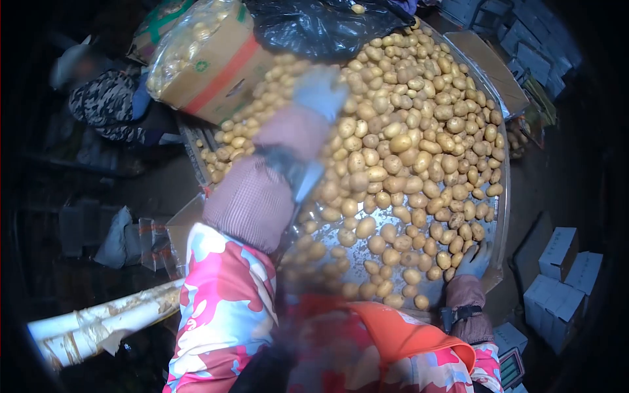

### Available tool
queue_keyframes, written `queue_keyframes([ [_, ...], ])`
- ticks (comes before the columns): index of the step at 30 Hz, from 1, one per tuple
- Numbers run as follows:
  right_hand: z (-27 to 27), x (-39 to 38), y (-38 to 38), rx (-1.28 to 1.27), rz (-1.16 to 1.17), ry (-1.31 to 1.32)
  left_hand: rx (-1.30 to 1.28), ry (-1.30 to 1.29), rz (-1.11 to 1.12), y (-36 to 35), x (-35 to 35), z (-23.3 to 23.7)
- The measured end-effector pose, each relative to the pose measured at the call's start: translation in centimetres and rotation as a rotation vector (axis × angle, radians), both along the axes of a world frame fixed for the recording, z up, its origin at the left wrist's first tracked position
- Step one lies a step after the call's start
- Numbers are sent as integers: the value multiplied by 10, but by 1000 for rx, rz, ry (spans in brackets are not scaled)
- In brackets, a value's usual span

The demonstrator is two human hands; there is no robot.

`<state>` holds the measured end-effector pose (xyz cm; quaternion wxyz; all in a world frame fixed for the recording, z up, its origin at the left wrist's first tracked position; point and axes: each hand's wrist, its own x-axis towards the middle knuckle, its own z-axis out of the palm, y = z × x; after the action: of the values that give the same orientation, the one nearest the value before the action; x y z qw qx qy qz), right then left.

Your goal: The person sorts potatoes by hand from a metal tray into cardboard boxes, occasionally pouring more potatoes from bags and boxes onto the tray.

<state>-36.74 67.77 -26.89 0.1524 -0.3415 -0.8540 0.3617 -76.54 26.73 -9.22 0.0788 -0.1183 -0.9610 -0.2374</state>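
Many potatoes [406, 141] lie heaped on a metal table [327, 239], thickest toward the back and right, looser near my body. My left hand [319, 92], in a pale glove, reaches far out over the heap beside a tilted cardboard box. It is smeared by motion, so its fingers do not show clearly. Near the front right corner of the table, my right hand [474, 261], also gloved, rests by the edge with its fingers stretched apart. The closest potatoes lie just left of its fingertips.
A cardboard box [219, 72] with bagged potatoes leans at the back left, next to a black plastic sheet [314, 29]. Another person [108, 98] is at the far left. White boxes [557, 295] stand at right; a pale roll [108, 321] lies at lower left.
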Motion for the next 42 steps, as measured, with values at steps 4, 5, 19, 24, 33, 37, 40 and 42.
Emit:
queue_keyframes([
  [4,-20,14,17,97,-8,-102,-367,-170,239,1,-28,-9],
  [5,-18,11,17,154,-2,-137,-378,-81,296,6,-28,-17],
  [19,-42,17,33,470,38,-283,-226,-2,-122,16,115,-62],
  [24,-28,13,26,520,44,-305,-209,122,-166,14,172,-82],
  [33,2,20,-46,402,25,-237,-4,198,-165,2,262,-85],
  [37,35,19,-88,319,84,-239,289,49,-158,-8,253,-90],
  [40,27,15,-87,431,65,-336,483,85,-52,-20,192,-68],
  [42,24,12,-83,415,54,-351,351,96,37,-30,135,-53],
])
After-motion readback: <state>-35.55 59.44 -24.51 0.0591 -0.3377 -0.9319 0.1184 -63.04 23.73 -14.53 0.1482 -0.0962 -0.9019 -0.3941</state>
